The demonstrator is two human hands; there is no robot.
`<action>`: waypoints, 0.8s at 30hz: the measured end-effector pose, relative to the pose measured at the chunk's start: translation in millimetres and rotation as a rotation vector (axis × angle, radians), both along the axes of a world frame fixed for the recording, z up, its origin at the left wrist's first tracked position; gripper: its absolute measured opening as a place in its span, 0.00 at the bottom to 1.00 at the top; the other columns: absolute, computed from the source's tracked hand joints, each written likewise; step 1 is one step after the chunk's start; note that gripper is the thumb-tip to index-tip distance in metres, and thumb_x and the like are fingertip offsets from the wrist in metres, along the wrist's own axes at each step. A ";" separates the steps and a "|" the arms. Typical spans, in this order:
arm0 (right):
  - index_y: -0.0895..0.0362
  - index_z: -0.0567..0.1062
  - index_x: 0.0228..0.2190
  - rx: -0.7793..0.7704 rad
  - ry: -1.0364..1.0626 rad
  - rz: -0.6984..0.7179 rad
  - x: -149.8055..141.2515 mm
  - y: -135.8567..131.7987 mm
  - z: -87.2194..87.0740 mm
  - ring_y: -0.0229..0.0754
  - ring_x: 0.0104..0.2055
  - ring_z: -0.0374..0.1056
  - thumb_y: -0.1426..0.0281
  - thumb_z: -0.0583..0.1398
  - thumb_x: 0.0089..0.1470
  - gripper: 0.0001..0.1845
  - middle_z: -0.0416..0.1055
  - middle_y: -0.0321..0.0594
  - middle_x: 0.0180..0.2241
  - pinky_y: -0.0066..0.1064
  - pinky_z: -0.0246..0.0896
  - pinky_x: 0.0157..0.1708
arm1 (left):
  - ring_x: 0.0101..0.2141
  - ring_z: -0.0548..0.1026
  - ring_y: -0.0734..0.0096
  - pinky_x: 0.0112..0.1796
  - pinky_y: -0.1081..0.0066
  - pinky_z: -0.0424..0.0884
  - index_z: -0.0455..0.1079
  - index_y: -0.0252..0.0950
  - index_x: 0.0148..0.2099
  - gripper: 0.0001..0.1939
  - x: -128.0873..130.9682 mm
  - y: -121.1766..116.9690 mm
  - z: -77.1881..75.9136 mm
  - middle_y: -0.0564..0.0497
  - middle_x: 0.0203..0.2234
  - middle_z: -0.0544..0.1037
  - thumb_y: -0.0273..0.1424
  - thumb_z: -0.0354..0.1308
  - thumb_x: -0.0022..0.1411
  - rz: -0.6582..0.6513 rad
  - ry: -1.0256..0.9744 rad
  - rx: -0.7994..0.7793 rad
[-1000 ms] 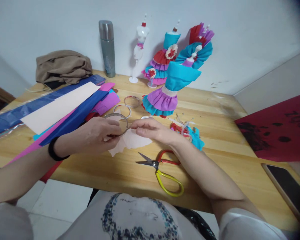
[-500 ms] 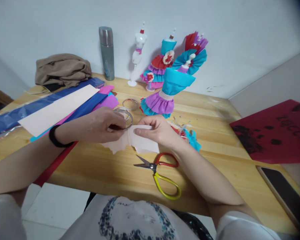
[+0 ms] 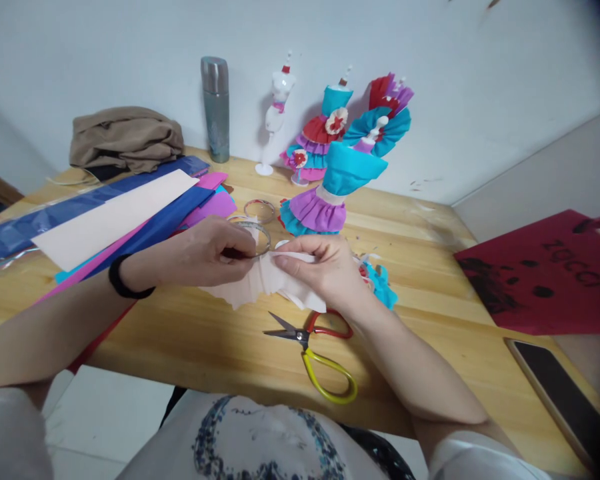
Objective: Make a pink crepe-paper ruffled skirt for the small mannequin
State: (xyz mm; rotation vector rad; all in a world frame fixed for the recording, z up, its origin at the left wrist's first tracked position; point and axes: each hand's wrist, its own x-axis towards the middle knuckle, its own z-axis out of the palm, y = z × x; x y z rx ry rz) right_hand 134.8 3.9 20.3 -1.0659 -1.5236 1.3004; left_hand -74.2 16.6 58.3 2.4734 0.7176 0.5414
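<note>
1 pale paper in L hand & R hand, pt. hidden.

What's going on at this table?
A person is working pale paper between both hands, pinching a gathered part of it. The right hand grips a folded edge, and the left hand also holds a ring, probably a tape roll. The scissors lie open, out of both hands. Behind, a ruffled dress is on a small dress form, while a white form is mostly bare.
</note>
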 end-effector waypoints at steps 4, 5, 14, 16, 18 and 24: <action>0.54 0.82 0.24 -0.066 0.033 -0.012 -0.3 1.1 -0.6 0.37 0.26 0.69 0.69 0.69 0.40 0.04 0.78 0.36 0.26 0.30 0.64 0.28 | 0.21 0.51 0.79 0.23 0.71 0.49 0.45 0.36 0.22 0.16 2.7 -2.2 -1.5 0.58 0.17 0.49 0.17 0.48 0.52 0.032 0.008 0.083; 0.54 0.82 0.24 -0.079 0.042 -0.016 -0.6 1.2 -0.6 0.37 0.26 0.69 0.69 0.70 0.40 0.04 0.78 0.36 0.26 0.30 0.64 0.28 | 0.21 0.50 0.79 0.23 0.71 0.48 0.44 0.37 0.22 0.17 3.1 -2.4 -2.3 0.58 0.17 0.49 0.17 0.48 0.52 0.039 0.006 0.088; 0.54 0.81 0.23 -0.174 0.161 -0.026 -4.4 -0.9 -4.2 0.36 0.25 0.69 0.67 0.70 0.39 0.05 0.78 0.36 0.25 0.30 0.63 0.27 | 0.21 0.51 0.79 0.24 0.71 0.48 0.44 0.37 0.22 0.16 3.6 -3.1 -5.5 0.58 0.17 0.51 0.17 0.48 0.52 0.083 -0.021 0.141; 0.54 0.81 0.23 -0.174 0.163 -0.023 -4.9 -2.1 -4.7 0.36 0.24 0.69 0.67 0.70 0.40 0.05 0.78 0.36 0.25 0.30 0.63 0.27 | 0.21 0.51 0.79 0.24 0.70 0.48 0.44 0.37 0.22 0.16 3.5 -2.7 -6.2 0.58 0.17 0.52 0.18 0.48 0.52 0.093 -0.007 0.135; 0.54 0.82 0.24 -0.160 0.146 -0.018 -5.1 -3.5 -4.2 0.36 0.25 0.69 0.67 0.70 0.40 0.05 0.78 0.36 0.25 0.30 0.64 0.28 | 0.21 0.52 0.78 0.23 0.70 0.48 0.45 0.38 0.22 0.16 3.4 -2.0 -7.1 0.57 0.17 0.53 0.19 0.48 0.53 0.097 0.004 0.114; 0.53 0.81 0.24 -0.033 0.045 -0.014 -3.2 -5.5 1.0 0.38 0.28 0.70 0.67 0.68 0.43 0.03 0.77 0.36 0.26 0.31 0.65 0.31 | 0.21 0.51 0.79 0.23 0.71 0.47 0.45 0.37 0.22 0.16 2.9 -0.3 -7.8 0.58 0.18 0.49 0.20 0.49 0.55 0.063 -0.023 -0.044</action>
